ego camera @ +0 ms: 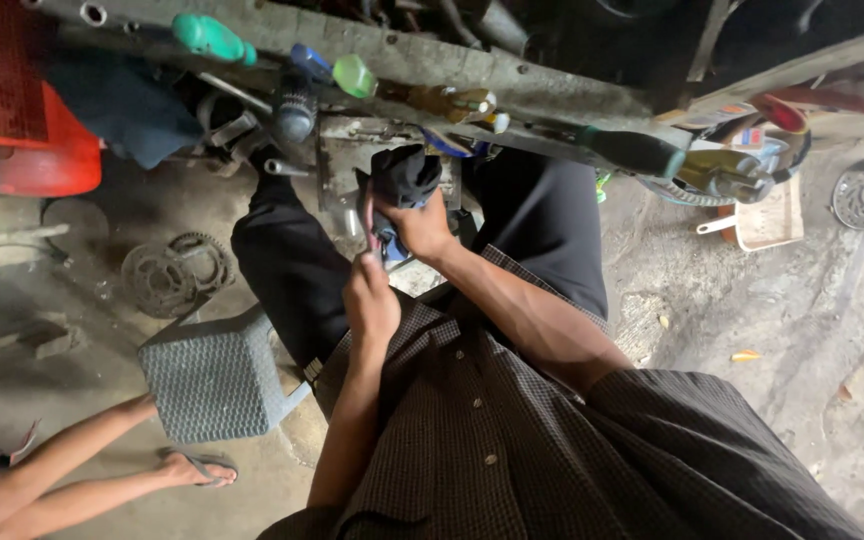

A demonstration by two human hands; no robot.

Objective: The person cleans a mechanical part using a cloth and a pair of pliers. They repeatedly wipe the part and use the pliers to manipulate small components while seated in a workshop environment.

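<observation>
My right hand (419, 226) is closed on a black cloth-wrapped part (404, 173), holding it over my lap in front of a metal block (344, 150). Just below it, my left hand (370, 298) is closed around a thin tool with a reddish shaft (366, 222) whose tip meets the black part. A bit of blue shows between the two hands; what it belongs to is unclear. My forearms come out of a dark checked shirt, and black trousers lie beneath the hands.
A metal rail (552, 95) across the top holds several screwdrivers with green and blue handles. A red crate (12, 120) is at the left, a sprocket (174, 272) on the floor, a grey stool (214, 378) under me. Another person's legs (82, 480) lie bottom left. A white tray (770, 222) is at the right.
</observation>
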